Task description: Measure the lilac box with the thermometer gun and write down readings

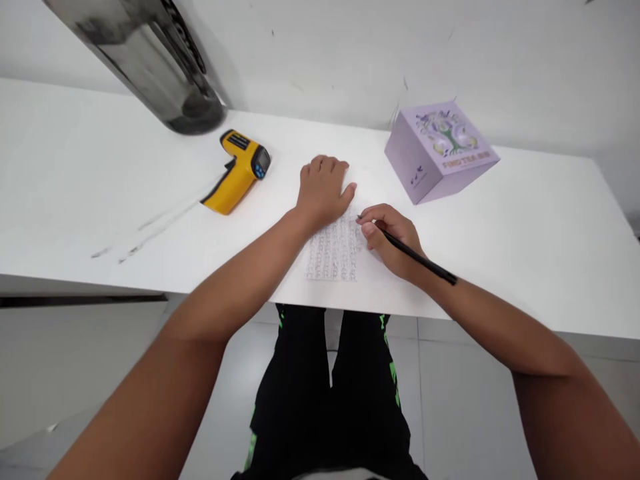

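Note:
A small white sheet of paper (333,257), covered with rows of handwriting, lies on the white table near its front edge. My left hand (324,190) rests palm down over the upper part of the sheet, fingers out and thumb spread to the right. In my right hand (393,240) is a slim black pencil (417,255), pinched between thumb and fingers. Its tip points left at the sheet's upper right side, and its back end lies over my wrist. Whether the tip touches the paper I cannot tell.
A yellow and black infrared thermometer (237,172) lies left of my left hand. Behind it stands a grey see-through bottle (155,67). A lilac box (440,150) with a printed tree sits at the back right near the wall. The white table (540,247) ends just before my legs.

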`<state>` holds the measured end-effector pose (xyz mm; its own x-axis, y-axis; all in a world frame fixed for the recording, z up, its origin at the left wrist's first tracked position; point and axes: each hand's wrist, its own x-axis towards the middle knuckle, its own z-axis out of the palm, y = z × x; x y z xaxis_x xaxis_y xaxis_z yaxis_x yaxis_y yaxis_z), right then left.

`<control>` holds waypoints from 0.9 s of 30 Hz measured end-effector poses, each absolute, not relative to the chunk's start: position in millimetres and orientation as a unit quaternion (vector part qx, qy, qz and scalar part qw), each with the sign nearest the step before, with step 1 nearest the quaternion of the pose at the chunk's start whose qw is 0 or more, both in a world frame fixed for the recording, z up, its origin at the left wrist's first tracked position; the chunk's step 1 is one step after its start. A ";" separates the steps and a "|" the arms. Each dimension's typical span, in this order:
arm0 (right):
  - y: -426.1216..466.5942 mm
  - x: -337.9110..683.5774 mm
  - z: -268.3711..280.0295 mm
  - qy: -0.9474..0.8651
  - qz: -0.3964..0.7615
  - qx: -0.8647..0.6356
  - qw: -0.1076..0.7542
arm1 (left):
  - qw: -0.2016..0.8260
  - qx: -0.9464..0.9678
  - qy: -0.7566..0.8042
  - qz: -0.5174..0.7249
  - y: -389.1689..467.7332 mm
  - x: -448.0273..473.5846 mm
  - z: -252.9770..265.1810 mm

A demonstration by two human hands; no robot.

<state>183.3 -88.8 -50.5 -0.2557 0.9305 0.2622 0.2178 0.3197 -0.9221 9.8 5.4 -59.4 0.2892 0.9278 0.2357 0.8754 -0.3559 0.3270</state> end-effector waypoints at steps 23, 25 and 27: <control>-91.4 182.8 -43.4 -0.735 0.368 -0.457 0.340 | 0.133 0.791 0.554 0.225 9.1 7.2 -65.6; -91.4 183.2 -43.5 -0.740 0.375 -0.446 0.335 | 0.129 0.790 0.558 0.220 8.6 7.3 -64.6; -91.8 183.4 -43.7 -0.742 0.381 -0.437 0.336 | 0.128 0.790 0.558 0.217 8.5 7.1 -63.9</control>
